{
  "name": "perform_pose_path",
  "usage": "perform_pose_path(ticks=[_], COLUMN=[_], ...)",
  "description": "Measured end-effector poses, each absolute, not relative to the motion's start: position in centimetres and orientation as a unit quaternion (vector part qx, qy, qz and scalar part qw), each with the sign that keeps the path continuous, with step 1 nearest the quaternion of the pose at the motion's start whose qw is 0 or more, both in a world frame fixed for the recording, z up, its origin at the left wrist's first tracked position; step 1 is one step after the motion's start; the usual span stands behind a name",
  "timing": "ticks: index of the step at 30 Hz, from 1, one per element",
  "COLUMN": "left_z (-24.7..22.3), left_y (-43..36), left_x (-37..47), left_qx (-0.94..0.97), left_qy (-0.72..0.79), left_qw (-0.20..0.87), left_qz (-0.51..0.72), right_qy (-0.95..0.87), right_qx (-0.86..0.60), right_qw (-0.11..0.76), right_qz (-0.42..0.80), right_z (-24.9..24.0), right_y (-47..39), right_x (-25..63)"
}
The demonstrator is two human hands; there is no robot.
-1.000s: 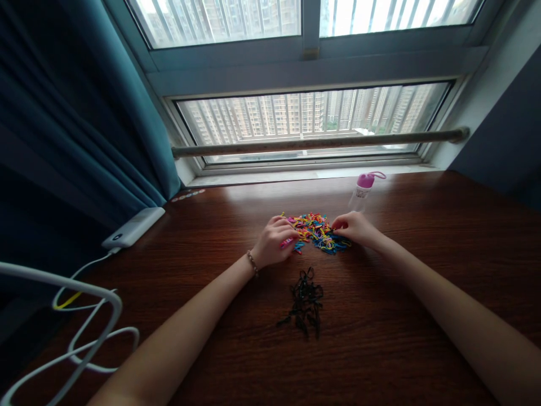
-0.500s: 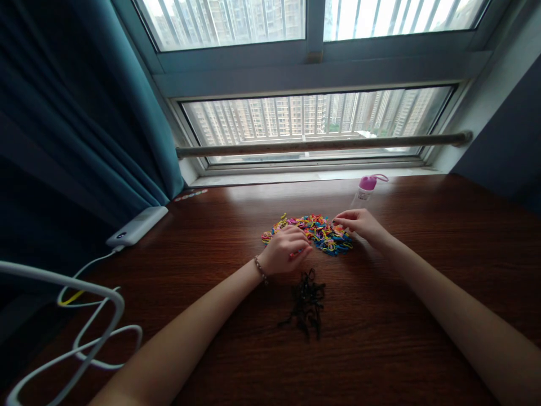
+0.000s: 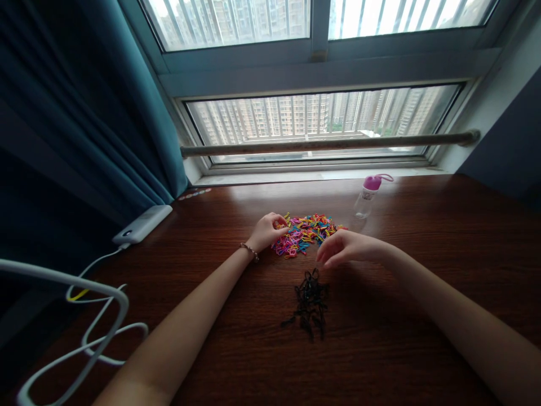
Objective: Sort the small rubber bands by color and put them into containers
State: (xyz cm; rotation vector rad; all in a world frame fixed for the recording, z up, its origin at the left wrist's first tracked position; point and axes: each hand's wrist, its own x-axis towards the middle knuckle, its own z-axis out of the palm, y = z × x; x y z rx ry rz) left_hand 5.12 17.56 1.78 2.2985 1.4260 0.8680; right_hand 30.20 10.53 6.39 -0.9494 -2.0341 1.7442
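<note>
A heap of small colourful rubber hair bands (image 3: pixel 310 230) lies on the brown tabletop. My left hand (image 3: pixel 267 230), with a beaded bracelet at its wrist, rests at the heap's left edge; its fingers are bent, with thumb and forefinger slightly apart. Over the heap's near right side is my right hand (image 3: pixel 349 248), which hides part of it. That hand's fingertips are drawn together and point down just above a smaller pile of black hair bands (image 3: pixel 310 301). Whether something small is between them I cannot make out.
Behind the heap stands a clear bottle (image 3: pixel 366 198) with a pink lid and loop. A white power bank (image 3: pixel 142 224) with a white cable (image 3: pixel 95 256) lies at the left, beside the blue curtain (image 3: pixel 139 129). A thick white tube (image 3: pixel 114 299) curves at the lower left. A window rail (image 3: pixel 329 146) crosses behind.
My right hand has come nearer and leftward from the heap's right side toward the black pile. My left hand has moved back to the heap's left edge, uncovering pink bands.
</note>
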Motion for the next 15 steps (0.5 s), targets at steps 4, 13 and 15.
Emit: perform_pose_path(ticks=[4, 13, 15], left_z=[1.7, 1.1, 1.1], left_y=[17.4, 18.1, 18.1], left_x=[5.3, 4.9, 4.9], left_qx=[0.817, 0.758, 0.744], left_qy=[0.494, 0.515, 0.515], left_qw=[0.123, 0.196, 0.212], left_qz=[0.271, 0.349, 0.370], right_qy=[-0.676, -0.589, -0.597], right_qx=[-0.446, -0.579, -0.582], right_qw=[0.275, 0.429, 0.421], right_qz=[0.518, 0.366, 0.358], right_z=[6.0, 5.1, 4.7], right_y=[11.5, 13.1, 13.3], right_x=[30.9, 32.8, 32.9])
